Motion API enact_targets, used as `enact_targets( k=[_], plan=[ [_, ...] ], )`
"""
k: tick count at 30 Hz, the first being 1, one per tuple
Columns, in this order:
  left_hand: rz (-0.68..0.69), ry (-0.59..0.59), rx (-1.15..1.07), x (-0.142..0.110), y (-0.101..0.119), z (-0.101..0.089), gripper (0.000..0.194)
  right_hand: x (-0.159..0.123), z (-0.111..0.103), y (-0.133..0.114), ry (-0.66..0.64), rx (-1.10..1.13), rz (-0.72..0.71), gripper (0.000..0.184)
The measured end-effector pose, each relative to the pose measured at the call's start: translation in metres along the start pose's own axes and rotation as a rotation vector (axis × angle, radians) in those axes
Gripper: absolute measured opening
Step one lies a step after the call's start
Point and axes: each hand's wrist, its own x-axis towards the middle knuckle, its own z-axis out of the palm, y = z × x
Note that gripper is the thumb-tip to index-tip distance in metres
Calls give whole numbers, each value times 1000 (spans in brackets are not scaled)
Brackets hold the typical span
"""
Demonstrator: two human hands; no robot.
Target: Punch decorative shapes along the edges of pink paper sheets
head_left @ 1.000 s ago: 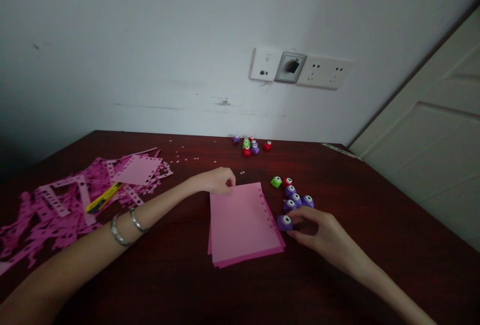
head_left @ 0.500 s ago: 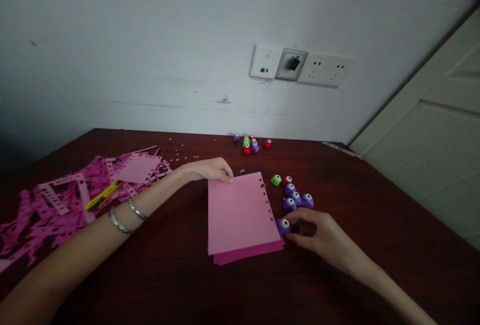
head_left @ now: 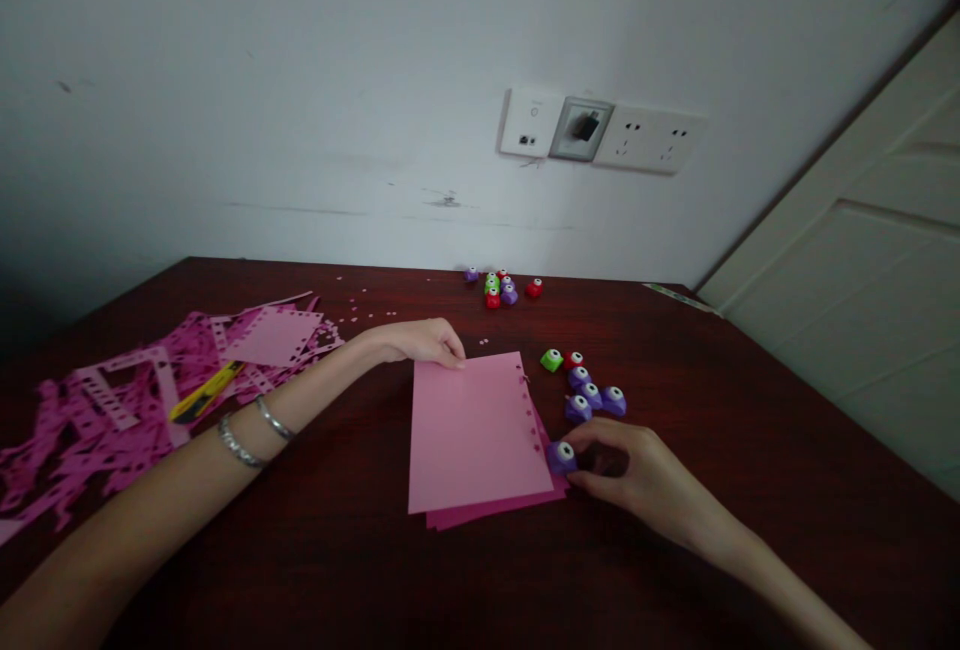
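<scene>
A pink sheet of paper (head_left: 472,435) lies on top of darker pink sheets (head_left: 499,503), whose edges peek out below and at the right. Small holes run down its right edge. My left hand (head_left: 431,342) pinches the top edge, with thumb and fingers pressed together on the paper. At the lower right edge, my right hand (head_left: 630,470) grips a purple craft punch (head_left: 561,457) between thumb and forefinger. Just beyond that hand stand several more punches: purple ones (head_left: 613,401), a red one (head_left: 574,361) and a green one (head_left: 552,360).
Pink paper scraps (head_left: 142,380) pile up on the left, with a yellow utility knife (head_left: 206,392) lying on them. More punches (head_left: 500,290) cluster near the wall. Sockets (head_left: 649,138) are set in the wall, and a white door (head_left: 885,250) borders the table's right side.
The top pink sheet has shifted slightly left and toward me, uncovering more of the darker paper at the right. The right hand and punch have moved slightly left and nearer.
</scene>
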Motion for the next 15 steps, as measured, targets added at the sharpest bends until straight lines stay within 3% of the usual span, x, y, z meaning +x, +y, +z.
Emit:
enact_targets(
  k=[15],
  plan=[
    [-24,25,21,1,0,1,20,1,1,-1,-8,-20,-20,16]
  ],
)
